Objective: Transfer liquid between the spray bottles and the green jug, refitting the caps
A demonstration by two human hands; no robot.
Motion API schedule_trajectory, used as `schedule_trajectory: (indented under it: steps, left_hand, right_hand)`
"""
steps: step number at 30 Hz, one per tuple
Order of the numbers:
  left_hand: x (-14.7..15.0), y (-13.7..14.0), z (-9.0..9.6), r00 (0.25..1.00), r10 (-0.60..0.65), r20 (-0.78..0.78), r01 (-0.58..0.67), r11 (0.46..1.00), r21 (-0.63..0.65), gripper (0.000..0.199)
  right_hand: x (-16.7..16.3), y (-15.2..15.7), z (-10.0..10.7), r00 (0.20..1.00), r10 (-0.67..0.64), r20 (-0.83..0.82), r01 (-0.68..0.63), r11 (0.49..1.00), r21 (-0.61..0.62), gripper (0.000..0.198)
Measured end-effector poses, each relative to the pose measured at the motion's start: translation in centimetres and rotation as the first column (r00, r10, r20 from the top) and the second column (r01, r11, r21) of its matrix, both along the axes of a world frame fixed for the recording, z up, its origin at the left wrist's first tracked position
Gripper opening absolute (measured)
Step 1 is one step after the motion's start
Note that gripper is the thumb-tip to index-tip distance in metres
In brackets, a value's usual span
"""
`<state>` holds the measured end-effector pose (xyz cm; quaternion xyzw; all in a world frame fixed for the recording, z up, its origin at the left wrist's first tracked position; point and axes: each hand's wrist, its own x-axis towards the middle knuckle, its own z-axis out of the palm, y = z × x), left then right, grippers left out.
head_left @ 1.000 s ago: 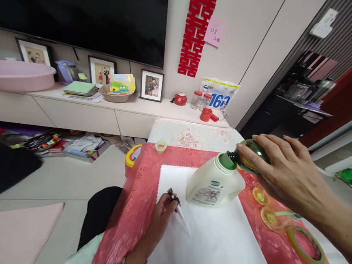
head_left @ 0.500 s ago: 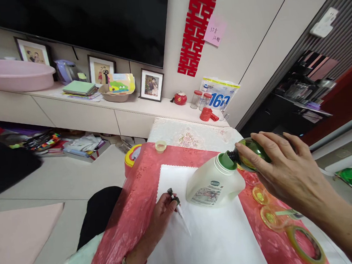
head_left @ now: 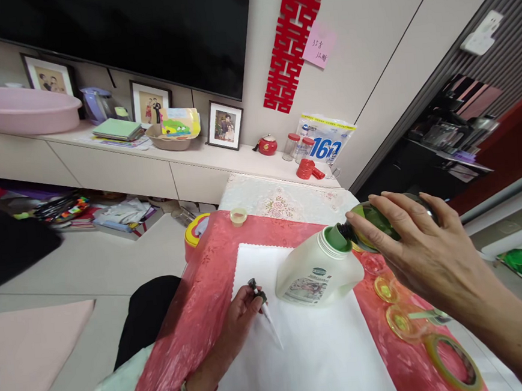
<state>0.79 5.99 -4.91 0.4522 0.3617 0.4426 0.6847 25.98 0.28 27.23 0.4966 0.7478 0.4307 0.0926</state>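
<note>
My right hand [head_left: 420, 237] is wrapped round a green see-through bottle [head_left: 371, 223] tipped on its side. The bottle's dark threaded neck rests at the green pouring spout [head_left: 338, 238] of a large whitish detergent jug [head_left: 315, 275], which stands upright with its cap off. Whether liquid is flowing is hidden from view. Lower left, my left hand [head_left: 242, 314] pinches a pump dispenser top [head_left: 258, 292], with its thin white tube [head_left: 272, 327] pointing down over a white sheet [head_left: 318, 353]. The sheet lies under the jug.
A red plastic cover [head_left: 186, 334] lies on the table. On its right are a roll of tape [head_left: 452, 362] and several small clear dishes with yellow contents [head_left: 400, 321]. A small cup [head_left: 238, 216] stands at the far left corner. Behind runs a low cabinet [head_left: 200, 179].
The green bottle and my right hand have shifted very slightly left, and the bottle's far end has risen a little. My left hand, the pump top and the jug stay put.
</note>
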Motion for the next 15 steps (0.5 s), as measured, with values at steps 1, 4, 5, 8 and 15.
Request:
schedule_trajectory:
  steps: [1,4,5,8,15]
  left_hand:
    - [0.0,0.01,-0.06,1.0,-0.001,-0.001,0.001,1.0,0.003,0.034]
    - [0.0,0.02,-0.23,1.0,-0.008,0.002,0.008,1.0,0.006,0.034]
    - [0.0,0.02,-0.23,1.0,-0.009,0.005,0.009,1.0,0.007,0.034]
    - [-0.01,-0.03,0.01,1.0,-0.001,0.003,0.001,1.0,0.004,0.034]
    - [0.03,-0.09,0.26,1.0,0.003,-0.012,-0.003,1.0,-0.004,0.036]
  right_hand:
    - [-0.08,0.05,0.06,1.0,0.002,0.006,-0.002,1.0,-0.001,0.06]
    - [-0.24,0.12,0.25,1.0,0.01,0.014,-0.01,1.0,0.009,0.058]
    - [-0.26,0.12,0.29,1.0,0.012,0.014,-0.012,1.0,0.01,0.058]
    - [-0.33,0.1,0.34,1.0,0.019,0.011,-0.019,1.0,0.002,0.06]
    - [-0.66,-0.08,0.56,0.998,0.055,0.014,-0.056,0.998,0.021,0.053]
